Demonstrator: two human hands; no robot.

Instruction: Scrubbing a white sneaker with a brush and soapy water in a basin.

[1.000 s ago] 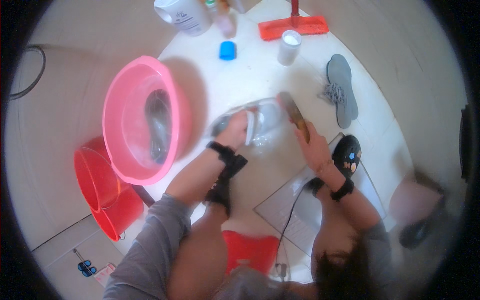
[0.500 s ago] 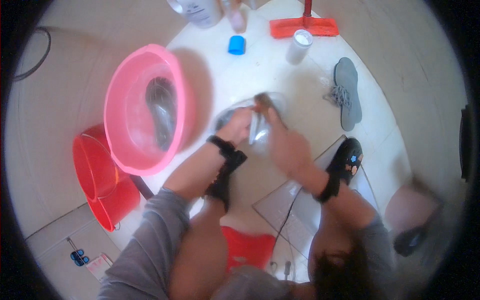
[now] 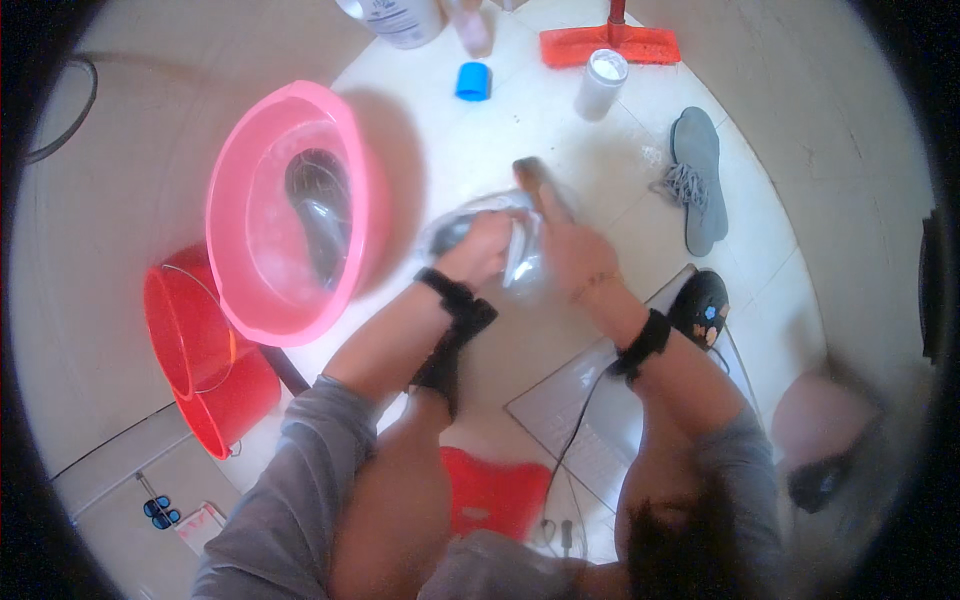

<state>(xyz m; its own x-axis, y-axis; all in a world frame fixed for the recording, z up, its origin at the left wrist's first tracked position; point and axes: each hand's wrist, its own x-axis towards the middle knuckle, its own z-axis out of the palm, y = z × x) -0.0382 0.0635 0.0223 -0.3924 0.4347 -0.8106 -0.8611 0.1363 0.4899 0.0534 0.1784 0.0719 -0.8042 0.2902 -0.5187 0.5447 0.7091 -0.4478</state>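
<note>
My left hand (image 3: 484, 248) is closed on a shoe with a dark grey part (image 3: 452, 234) and a pale, shiny edge, low over the floor in front of me. My fingers cover much of it, and the rest is smeared by motion. In my right hand (image 3: 580, 255) is a brush with a brown handle (image 3: 530, 172), whose end sticks out past my fingers. The brush lies against the shoe's right side; its bristles are hidden. Left of my hands, a dark grey shoe (image 3: 318, 215) rests in a pink basin (image 3: 352, 290) with cloudy residue.
Two red buckets (image 3: 170, 335) stand beside the basin. Toward the back are a blue cap (image 3: 473, 82), an uncapped white jar (image 3: 600, 88), a white jug (image 3: 405, 22) and a red floor squeegee (image 3: 610, 46). Grey insoles (image 3: 697, 180) with laces lie at right. A red stool (image 3: 490, 490) is below me.
My right hand and the brush have shifted slightly, and the brush end now points farther away from me. My left hand keeps its hold on the shoe.
</note>
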